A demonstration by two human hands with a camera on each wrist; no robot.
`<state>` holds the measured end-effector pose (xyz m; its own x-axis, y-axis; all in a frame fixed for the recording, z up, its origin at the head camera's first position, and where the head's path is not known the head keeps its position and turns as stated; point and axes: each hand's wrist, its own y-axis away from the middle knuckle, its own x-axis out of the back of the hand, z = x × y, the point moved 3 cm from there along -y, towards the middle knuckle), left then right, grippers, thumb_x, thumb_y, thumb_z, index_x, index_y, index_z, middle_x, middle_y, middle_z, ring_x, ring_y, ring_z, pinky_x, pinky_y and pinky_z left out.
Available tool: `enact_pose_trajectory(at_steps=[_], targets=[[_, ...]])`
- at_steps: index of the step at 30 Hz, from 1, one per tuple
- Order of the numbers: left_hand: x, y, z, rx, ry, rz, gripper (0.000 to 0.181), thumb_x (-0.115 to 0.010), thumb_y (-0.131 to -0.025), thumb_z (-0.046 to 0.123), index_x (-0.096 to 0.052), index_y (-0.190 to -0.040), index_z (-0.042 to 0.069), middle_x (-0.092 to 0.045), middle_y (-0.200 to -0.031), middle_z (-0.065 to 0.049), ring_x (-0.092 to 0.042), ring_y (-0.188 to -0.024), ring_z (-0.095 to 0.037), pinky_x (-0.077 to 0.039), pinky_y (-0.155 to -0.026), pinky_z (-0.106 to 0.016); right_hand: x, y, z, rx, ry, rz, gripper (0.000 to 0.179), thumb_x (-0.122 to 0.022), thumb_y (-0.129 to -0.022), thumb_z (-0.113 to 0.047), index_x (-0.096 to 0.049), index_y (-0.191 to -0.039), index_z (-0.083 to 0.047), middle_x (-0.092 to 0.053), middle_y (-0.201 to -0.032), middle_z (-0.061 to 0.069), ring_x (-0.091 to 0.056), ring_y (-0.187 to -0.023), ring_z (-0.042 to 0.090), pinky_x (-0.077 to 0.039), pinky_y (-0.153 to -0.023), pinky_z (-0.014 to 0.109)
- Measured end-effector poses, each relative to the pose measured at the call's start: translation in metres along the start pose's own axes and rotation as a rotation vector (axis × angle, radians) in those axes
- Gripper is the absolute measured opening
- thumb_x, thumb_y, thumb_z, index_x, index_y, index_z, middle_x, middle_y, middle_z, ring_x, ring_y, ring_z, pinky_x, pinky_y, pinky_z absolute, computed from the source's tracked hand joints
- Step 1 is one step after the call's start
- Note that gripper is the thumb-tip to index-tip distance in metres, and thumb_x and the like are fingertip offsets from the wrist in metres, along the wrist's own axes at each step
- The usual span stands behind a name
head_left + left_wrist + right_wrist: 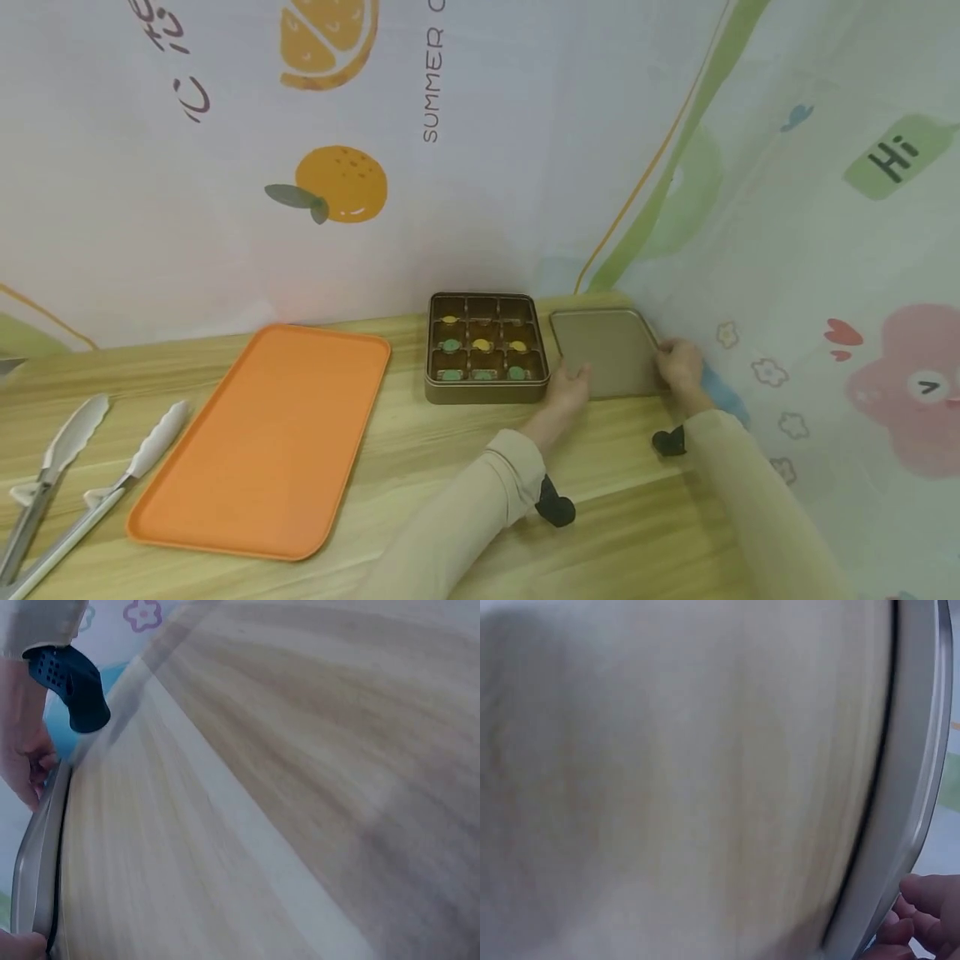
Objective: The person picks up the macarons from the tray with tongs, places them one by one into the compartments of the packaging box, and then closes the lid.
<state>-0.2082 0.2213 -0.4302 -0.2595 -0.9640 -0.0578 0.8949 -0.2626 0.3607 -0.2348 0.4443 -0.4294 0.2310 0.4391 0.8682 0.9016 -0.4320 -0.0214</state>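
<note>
A flat, gold-brown metal lid [611, 354] lies at the table's back right, its rim close to the wood. My left hand [567, 392] holds the lid's near left corner, between lid and tin. At the right edge, my right hand [681, 367] grips the rim; in the right wrist view its thumb [930, 892] meets the metal edge with the other fingers curled below. Left of the lid stands an open square tin [487, 392] with a divided insert. Small green and yellow pieces sit in several compartments; the back middle and back right ones show none.
An orange tray [262, 442] lies left of the tin. Farther left are two pairs of metal tongs with white tips [75, 429]. A printed curtain [480, 167] hangs behind the table [405, 475] and along its right side, near my right hand.
</note>
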Motion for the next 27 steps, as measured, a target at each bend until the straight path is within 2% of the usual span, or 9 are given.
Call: enact_pose_trajectory(at_steps=[6,11,14,16,18,20,22,25,27], targets=[[-0.002,0.008,0.0,0.037,-0.007,0.016,0.059,-0.047,-0.099,0.027,-0.027,-0.145,-0.002,-0.026,-0.15,-0.022,-0.023,-0.138,-0.039,-0.024,-0.11,-0.05,0.002,0.004,0.003,0.013,0.024,-0.02,0.03,-0.048,-0.088,-0.004,-0.057,-0.108,0.017,-0.057,-0.111,0.035,-0.052,-0.104,0.048,-0.043,-0.09,0.052],[-0.002,0.013,-0.001,0.019,0.008,-0.004,0.055,-0.049,-0.097,0.014,-0.028,-0.145,-0.004,-0.024,-0.151,-0.021,-0.021,-0.139,-0.04,-0.024,-0.11,-0.051,0.005,0.009,0.004,0.046,0.078,-0.04,0.028,-0.049,-0.088,-0.004,-0.06,-0.104,0.016,-0.061,-0.103,0.033,-0.058,-0.091,0.044,-0.048,-0.079,0.048],[-0.001,0.016,0.0,-0.012,0.008,-0.006,0.057,-0.053,-0.092,0.003,-0.029,-0.144,-0.003,-0.032,-0.146,-0.023,-0.029,-0.135,-0.039,-0.03,-0.107,-0.049,0.006,0.011,0.004,0.078,0.091,-0.042,0.024,-0.048,-0.088,-0.003,-0.063,-0.082,0.014,-0.062,-0.075,0.025,-0.056,-0.066,0.032,-0.048,-0.06,0.038],[-0.001,0.018,0.002,-0.034,0.0,0.008,0.06,-0.057,-0.089,0.0,-0.032,-0.143,-0.003,-0.039,-0.141,-0.022,-0.038,-0.129,-0.036,-0.037,-0.104,-0.045,0.007,0.012,0.004,0.103,0.092,-0.035,0.029,-0.048,-0.088,-0.003,-0.059,-0.063,0.008,-0.055,-0.057,0.013,-0.048,-0.054,0.023,-0.04,-0.05,0.031],[-0.001,0.02,0.006,-0.04,0.003,0.014,0.062,-0.06,-0.087,-0.001,-0.033,-0.143,-0.001,-0.044,-0.136,-0.019,-0.049,-0.116,-0.029,-0.043,-0.097,-0.04,0.008,0.013,0.004,0.121,0.086,-0.032,0.034,-0.047,-0.087,-0.002,-0.051,-0.054,0.002,-0.046,-0.049,0.006,-0.042,-0.049,0.018,-0.034,-0.046,0.029],[0.0,0.022,0.011,-0.062,0.0,0.035,0.063,-0.063,-0.084,-0.001,-0.037,-0.142,0.0,-0.051,-0.13,-0.016,-0.054,-0.105,-0.023,-0.047,-0.09,-0.035,0.01,0.014,0.002,0.152,0.093,-0.007,0.031,-0.048,-0.087,-0.002,-0.054,-0.058,0.007,-0.052,-0.053,0.012,-0.047,-0.051,0.024,-0.04,-0.049,0.033],[0.001,0.025,0.017,-0.082,0.021,0.039,0.062,-0.064,-0.084,-0.002,-0.04,-0.14,0.002,-0.054,-0.125,-0.013,-0.056,-0.101,-0.021,-0.049,-0.088,-0.033,0.012,0.015,0.0,0.163,0.076,0.009,0.025,-0.048,-0.088,-0.002,-0.061,-0.075,0.014,-0.061,-0.069,0.025,-0.056,-0.063,0.035,-0.048,-0.06,0.041],[0.005,0.029,0.028,-0.137,0.033,0.06,0.055,-0.066,-0.082,-0.003,-0.048,-0.134,0.004,-0.06,-0.112,-0.009,-0.058,-0.101,-0.022,-0.05,-0.087,-0.033,0.02,0.015,-0.009,0.174,0.029,0.062,0.027,-0.048,-0.089,-0.002,-0.059,-0.101,0.019,-0.06,-0.096,0.036,-0.059,-0.085,0.046,-0.048,-0.077,0.051],[0.012,0.032,0.036,-0.167,0.023,0.067,0.049,-0.067,-0.083,-0.001,-0.052,-0.129,0.006,-0.061,-0.107,-0.006,-0.059,-0.1,-0.022,-0.05,-0.087,-0.034,0.027,0.015,-0.018,0.188,-0.025,0.103,0.027,-0.047,-0.089,-0.001,-0.058,-0.104,0.019,-0.059,-0.1,0.037,-0.059,-0.088,0.048,-0.048,-0.078,0.053]])
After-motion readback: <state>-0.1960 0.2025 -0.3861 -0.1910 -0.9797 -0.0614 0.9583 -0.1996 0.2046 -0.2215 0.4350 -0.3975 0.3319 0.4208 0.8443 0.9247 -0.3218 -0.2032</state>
